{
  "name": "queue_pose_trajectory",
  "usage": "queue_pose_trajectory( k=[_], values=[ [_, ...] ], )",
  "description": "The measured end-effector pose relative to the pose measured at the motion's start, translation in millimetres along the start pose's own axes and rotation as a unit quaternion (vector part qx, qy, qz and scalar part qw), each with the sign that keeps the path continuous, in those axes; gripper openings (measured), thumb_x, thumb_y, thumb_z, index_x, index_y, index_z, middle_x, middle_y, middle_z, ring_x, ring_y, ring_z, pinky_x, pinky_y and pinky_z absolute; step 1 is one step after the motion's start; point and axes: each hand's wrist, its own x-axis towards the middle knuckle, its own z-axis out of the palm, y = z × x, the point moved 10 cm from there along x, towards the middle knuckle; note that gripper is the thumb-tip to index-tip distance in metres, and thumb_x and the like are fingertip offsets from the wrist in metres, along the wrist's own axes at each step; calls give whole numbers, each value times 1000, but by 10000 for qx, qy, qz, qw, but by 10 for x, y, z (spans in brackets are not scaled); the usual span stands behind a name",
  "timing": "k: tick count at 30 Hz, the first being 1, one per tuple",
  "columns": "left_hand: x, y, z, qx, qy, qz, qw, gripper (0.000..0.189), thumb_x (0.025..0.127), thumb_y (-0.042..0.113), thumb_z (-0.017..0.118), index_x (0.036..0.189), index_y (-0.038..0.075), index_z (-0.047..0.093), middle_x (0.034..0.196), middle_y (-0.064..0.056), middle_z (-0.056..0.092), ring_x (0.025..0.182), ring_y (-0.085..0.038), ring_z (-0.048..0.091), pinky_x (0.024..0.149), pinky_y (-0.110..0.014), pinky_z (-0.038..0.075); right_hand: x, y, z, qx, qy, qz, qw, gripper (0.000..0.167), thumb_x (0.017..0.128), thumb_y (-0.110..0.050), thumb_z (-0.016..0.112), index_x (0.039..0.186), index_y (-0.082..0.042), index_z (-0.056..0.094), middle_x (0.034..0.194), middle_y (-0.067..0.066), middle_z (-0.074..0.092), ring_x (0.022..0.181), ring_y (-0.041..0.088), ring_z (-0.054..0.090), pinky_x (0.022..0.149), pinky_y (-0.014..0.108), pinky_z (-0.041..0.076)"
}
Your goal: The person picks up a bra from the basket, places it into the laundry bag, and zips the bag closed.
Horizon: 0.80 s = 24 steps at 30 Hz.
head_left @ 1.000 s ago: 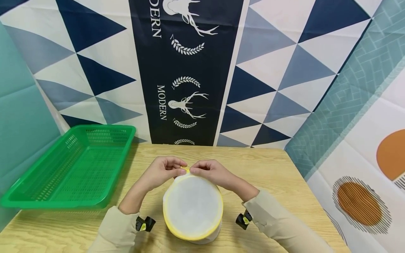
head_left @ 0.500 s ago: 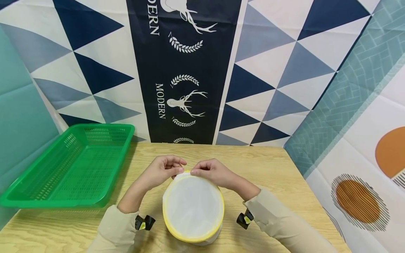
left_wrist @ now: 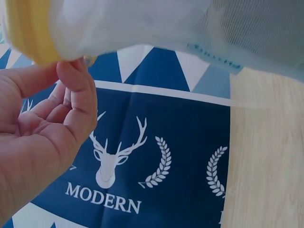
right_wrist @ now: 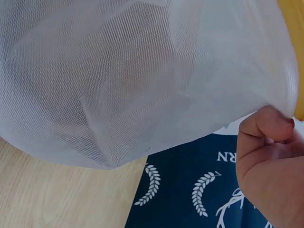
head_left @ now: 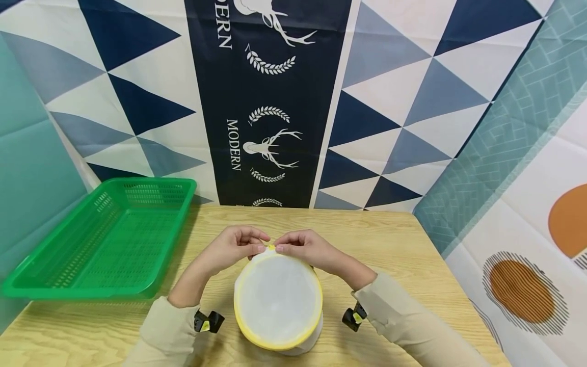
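A round white mesh bag (head_left: 278, 300) with a yellow-trimmed rim stands on the table in front of me, its flat pale top facing up. My left hand (head_left: 235, 246) pinches the bag's far edge between thumb and index finger, the other fingers loosely bent. Just to its right, my right hand (head_left: 308, 250) pinches the same edge with thumb and curled index finger. A small yellow piece (head_left: 271, 247) shows between the two thumbs. Fine mesh cloth (right_wrist: 95, 85) fills much of the right wrist view, and the yellow trim (left_wrist: 31, 31) runs above the left fingers in the left wrist view.
A green perforated plastic basket (head_left: 116, 244) stands at the left of the wooden table (head_left: 367, 250). Behind the table hangs a patterned cloth (head_left: 266, 102) with triangles and deer heads. Another printed cloth (head_left: 518, 244) lines the right side.
Both hands stay at the bag's far edge, with only slight finger movement. The yellow piece between the thumbs, mostly covered half a second ago, shows again. The bag has shifted slightly left.
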Motion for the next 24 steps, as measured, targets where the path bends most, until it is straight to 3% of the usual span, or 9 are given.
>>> queue_pose_trajectory(
  k=[4,7,10,17,24],
  values=[
    [14,4,18,-52,64,0,10000,28,92,8,58,114,-9,56,89,-12,64,75,-13,58,68,-23,50,17,13,12,10,-130,58,9999,34,96,-30,52,119,-8,63,79,-2,65,47,7,44,45,21,38],
    [27,16,30,-106,92,24,9999,26,92,6,57,113,-9,55,91,-13,63,78,-14,58,68,-21,50,37,12,33,44,-264,67,9996,38,99,-33,43,121,-9,61,74,-4,60,46,9,38,43,21,31],
    [39,20,38,-151,100,18,9998,24,93,5,56,112,-9,55,92,-13,62,79,-14,58,69,-21,50,49,3,47,157,-371,70,9992,39,101,-32,39,119,-5,60,74,-4,58,48,9,39,43,21,31],
    [54,12,33,-194,141,-27,9997,19,93,4,54,108,-8,55,91,-11,61,78,-14,57,69,-21,50,58,0,50,326,-386,197,9985,31,98,-28,46,110,-2,58,72,-3,56,48,8,40,45,21,33],
    [68,-53,-14,-226,441,-233,9985,19,92,4,56,106,-8,57,89,-9,60,76,-14,56,68,-21,49,44,68,-44,-150,90,506,9986,30,92,-33,59,104,-6,65,83,0,63,64,9,52,57,22,44]
  ],
)
